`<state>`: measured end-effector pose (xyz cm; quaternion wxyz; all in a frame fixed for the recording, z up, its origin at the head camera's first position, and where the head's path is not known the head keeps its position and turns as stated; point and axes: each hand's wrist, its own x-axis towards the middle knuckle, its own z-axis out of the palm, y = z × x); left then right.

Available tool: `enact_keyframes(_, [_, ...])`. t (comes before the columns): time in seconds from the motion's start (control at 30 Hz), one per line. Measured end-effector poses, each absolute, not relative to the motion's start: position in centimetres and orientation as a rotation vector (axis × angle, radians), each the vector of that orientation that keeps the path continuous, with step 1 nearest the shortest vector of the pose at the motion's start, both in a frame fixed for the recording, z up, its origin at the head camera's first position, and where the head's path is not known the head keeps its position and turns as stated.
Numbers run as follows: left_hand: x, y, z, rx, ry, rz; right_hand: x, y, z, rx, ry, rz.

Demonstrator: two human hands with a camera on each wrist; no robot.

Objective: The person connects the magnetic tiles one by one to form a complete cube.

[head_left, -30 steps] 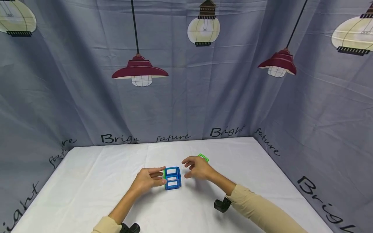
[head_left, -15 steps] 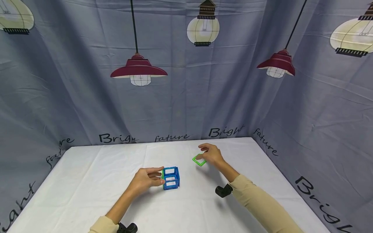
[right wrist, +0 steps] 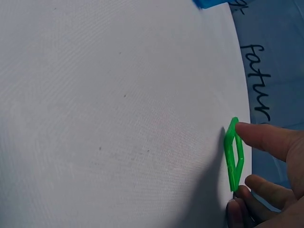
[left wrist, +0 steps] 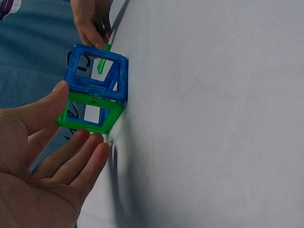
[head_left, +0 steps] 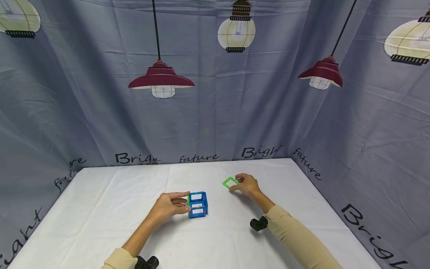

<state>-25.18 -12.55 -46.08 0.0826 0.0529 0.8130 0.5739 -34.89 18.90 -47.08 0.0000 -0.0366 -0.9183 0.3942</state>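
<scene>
An open-framed cube of blue and green magnetic tiles (head_left: 197, 207) stands on the white cloth near the middle. My left hand (head_left: 168, 206) holds it from the left, the thumb at the near corner and the index finger at the far one. In the left wrist view, the green square side (left wrist: 78, 99) faces the palm and blue square frames (left wrist: 95, 90) form the rest. To the right and farther back, my right hand (head_left: 249, 185) pinches a loose green square magnetic tile (head_left: 226, 184) by its edges, thumb at one corner, fingers at another. In the right wrist view that tile (right wrist: 229, 154) lies close over the cloth.
A white cloth (head_left: 100, 209) covers the table, its far edge meeting a grey-blue curtain (head_left: 201, 123) printed with lamps and lettering. Black wrist cameras (head_left: 258, 223) sit at both cuffs, low over the cloth.
My right hand has moved from beside the cube back and right to the green tile and now pinches it; the tile has shifted slightly. My left hand keeps its hold on the cube.
</scene>
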Motion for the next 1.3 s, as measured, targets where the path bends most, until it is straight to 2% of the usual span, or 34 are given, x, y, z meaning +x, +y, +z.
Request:
enact_keyframes(0.3, [-25.1, -12.5, -46.2, 0.165, 2.435, 1.696, -34.8, 18.9, -47.8, 0.013, -2.917, 1.066])
enact_keyframes(0.83, [-25.3, -12.4, -46.3, 0.179, 2.441, 1.688, -34.3, 18.6, -47.8, 0.02, -2.94, 0.984])
enact_keyframes(1.3, [-25.5, -12.6, -46.4, 0.16, 2.423, 1.708, -31.3, 15.2, -42.8, 0.347, -2.949, 1.028])
